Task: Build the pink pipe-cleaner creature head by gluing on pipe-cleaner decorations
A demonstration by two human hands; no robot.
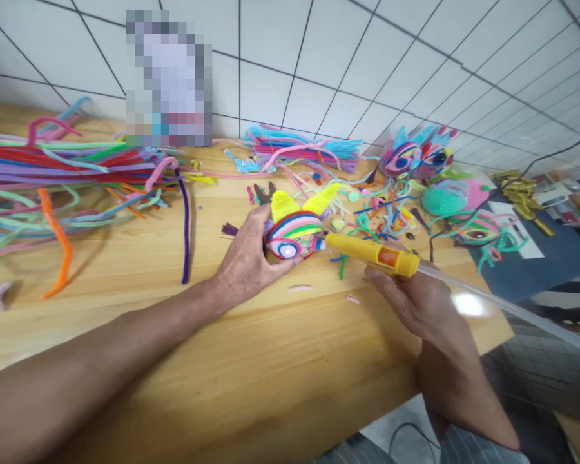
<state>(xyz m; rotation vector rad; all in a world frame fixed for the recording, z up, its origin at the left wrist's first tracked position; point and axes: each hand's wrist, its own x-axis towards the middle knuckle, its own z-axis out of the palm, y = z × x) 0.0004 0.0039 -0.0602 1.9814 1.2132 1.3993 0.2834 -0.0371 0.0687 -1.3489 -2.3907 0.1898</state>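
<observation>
My left hand is closed round the left side and underside of a small pipe-cleaner animal head. Striped in red, blue, pink, green and yellow, the head has two pointed yellow ears and a round white-and-blue eye. In my right hand is a yellow hot glue gun, gripped from below. A long clear glue stick sticks out of its back end. The gun's dark nozzle points left, close beside the right side of the head; whether it touches is too small to tell.
Bundles of coloured pipe cleaners lie at the left, another bundle by the tiled wall. Dark-handled pliers and scattered scraps lie behind the head. Finished-looking colourful heads stand back right. A black cable crosses the right side.
</observation>
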